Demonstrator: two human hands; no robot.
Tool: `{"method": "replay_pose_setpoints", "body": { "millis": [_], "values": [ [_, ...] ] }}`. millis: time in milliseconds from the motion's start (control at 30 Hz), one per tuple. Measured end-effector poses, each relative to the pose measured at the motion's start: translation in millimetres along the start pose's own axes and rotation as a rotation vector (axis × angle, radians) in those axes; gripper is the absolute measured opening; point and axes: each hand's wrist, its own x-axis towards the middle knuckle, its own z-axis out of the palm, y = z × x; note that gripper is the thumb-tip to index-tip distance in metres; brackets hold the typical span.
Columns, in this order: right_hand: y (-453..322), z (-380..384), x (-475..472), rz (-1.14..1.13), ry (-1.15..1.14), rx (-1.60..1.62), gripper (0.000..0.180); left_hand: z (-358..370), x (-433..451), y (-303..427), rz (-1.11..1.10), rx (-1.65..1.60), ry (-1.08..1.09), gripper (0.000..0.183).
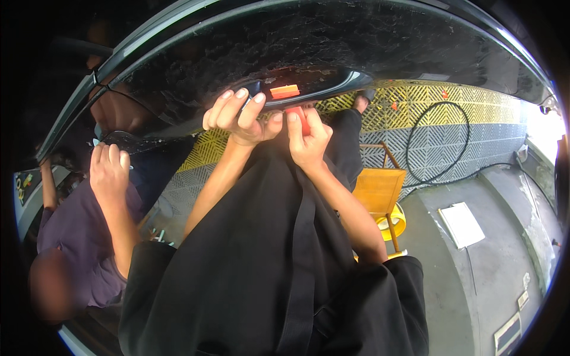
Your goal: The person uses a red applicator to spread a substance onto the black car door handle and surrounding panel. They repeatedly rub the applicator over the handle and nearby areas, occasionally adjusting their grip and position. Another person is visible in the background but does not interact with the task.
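A black car door handle (320,94) lies across the black door panel (187,58), whose surface looks wrinkled and flaky. At the handle's left end, my left hand (240,118) has its fingers over the top and its thumb below. My right hand (309,133) pinches a red-orange scraper (299,116) from underneath. An orange blade edge (285,91) shows in the recess behind the handle, apparently part of the same tool. The handle hides the stretch between blade and grip.
On my left a co-worker's hand (109,171) holds a small pale tool against the car. Yellow and grey floor grating (392,107) carries a black hose loop (438,103). A wooden stool (378,189) stands at right, and a white sheet-like object (462,224) lies on grey concrete.
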Motion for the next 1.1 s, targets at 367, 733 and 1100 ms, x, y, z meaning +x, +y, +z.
{"method": "replay_pose_setpoints", "body": {
  "millis": [367,733,1100],
  "values": [
    [-15.1,-88.8,2.3,0.122,-0.569,-0.149,0.022,-68.4,49.7,36.5,-0.350,-0.132,-0.275,0.035],
    [-60.8,-193.8,89.6,-0.147,-0.801,-0.144,0.015,-62.9,164.3,92.6,-1.087,0.009,-0.763,0.030],
    [-26.4,-232.5,115.9,0.034,-1.021,0.233,0.017,-21.1,198.2,82.6,-2.357,-0.542,-0.457,0.021]
  ]
}}
